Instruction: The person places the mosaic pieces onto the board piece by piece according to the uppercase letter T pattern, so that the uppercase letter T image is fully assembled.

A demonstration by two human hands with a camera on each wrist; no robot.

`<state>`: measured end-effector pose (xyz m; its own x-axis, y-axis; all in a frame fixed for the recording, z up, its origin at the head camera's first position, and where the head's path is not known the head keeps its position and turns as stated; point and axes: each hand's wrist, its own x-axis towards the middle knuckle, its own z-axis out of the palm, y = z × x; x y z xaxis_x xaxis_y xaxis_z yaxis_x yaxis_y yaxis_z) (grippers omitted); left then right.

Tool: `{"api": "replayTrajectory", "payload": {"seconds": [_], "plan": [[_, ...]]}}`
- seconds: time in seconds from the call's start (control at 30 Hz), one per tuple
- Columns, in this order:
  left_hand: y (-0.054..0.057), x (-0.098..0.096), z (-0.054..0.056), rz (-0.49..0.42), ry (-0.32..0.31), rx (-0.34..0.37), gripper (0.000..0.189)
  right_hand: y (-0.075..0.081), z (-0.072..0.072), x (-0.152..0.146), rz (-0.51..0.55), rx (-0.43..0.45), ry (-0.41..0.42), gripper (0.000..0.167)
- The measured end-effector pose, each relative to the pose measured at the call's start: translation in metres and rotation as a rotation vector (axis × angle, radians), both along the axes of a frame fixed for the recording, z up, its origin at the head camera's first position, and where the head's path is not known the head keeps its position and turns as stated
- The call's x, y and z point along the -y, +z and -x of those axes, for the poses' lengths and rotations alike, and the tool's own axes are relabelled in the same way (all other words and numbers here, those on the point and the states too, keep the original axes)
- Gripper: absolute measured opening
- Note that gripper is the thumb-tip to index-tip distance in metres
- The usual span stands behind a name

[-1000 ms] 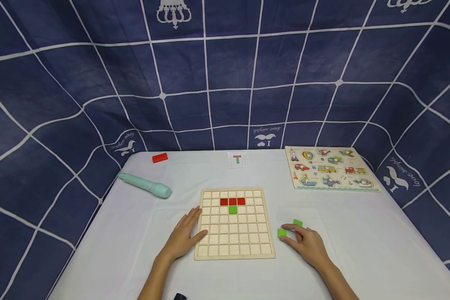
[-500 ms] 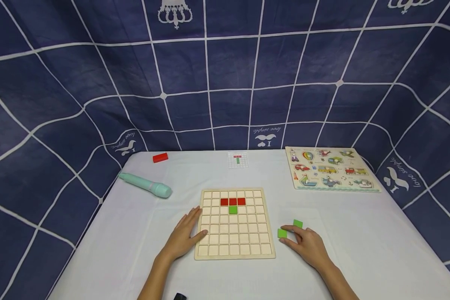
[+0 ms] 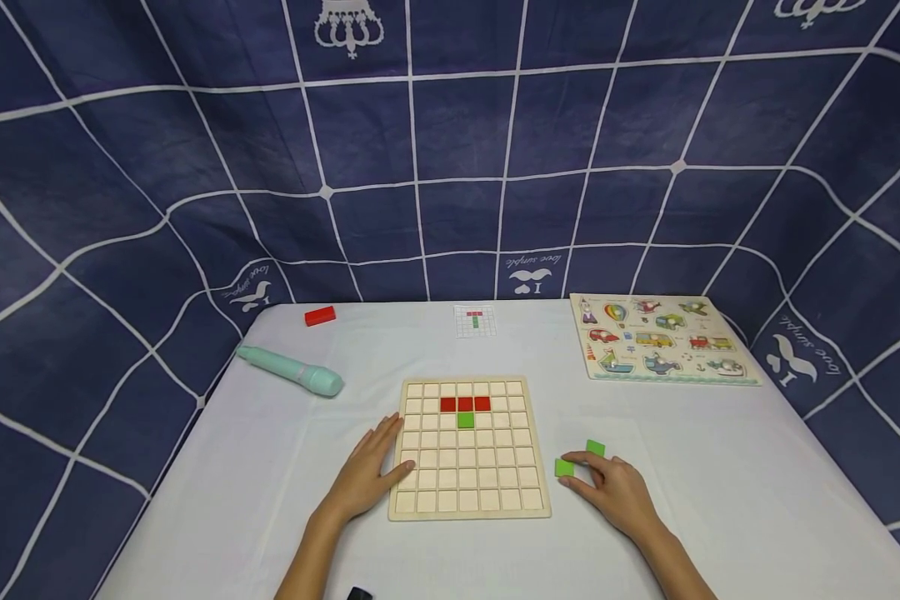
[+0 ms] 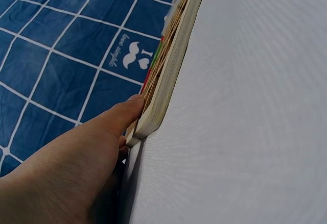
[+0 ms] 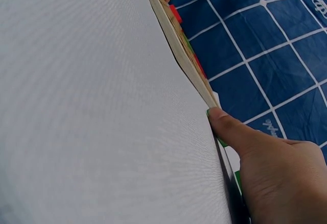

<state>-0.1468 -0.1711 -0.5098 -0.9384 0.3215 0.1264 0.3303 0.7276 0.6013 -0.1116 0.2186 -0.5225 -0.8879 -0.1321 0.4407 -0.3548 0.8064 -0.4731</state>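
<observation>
A wooden grid board [image 3: 468, 514] lies flat on the white table. Three red tiles [image 3: 465, 404] fill a row near its top, and one green tile [image 3: 466, 420] sits under the middle one. My left hand [image 3: 366, 475] rests along the board's left edge, fingers extended; the left wrist view has its thumb [image 4: 134, 101] on top of the rim. Just right of the board, my right hand [image 3: 621, 493] pinches a loose green tile [image 3: 563, 468] between thumb and index finger. Another green tile [image 3: 596, 447] lies behind those fingers. Only green slivers show in the right wrist view.
A pattern card [image 3: 475, 321] lies behind the board, showing a red and green T shape. A picture puzzle board [image 3: 663, 340] is at the back right. On the left are a mint-green microphone-shaped object [image 3: 292, 369] and a red block [image 3: 319, 316]. A blue curtain [image 3: 457, 150] encloses the table.
</observation>
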Motion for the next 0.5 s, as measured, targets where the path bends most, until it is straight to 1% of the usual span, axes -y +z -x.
{"api": "replayTrajectory", "payload": {"seconds": [0.3,0.5], "plan": [[-0.001,0.0,0.0,-0.006,-0.01,-0.004,0.074,0.002,0.001,0.005,0.044,-0.039,0.034,0.031],[-0.002,0.0,0.0,-0.002,-0.004,-0.013,0.074,0.002,0.007,0.02,0.043,-0.071,0.06,0.031]]}}
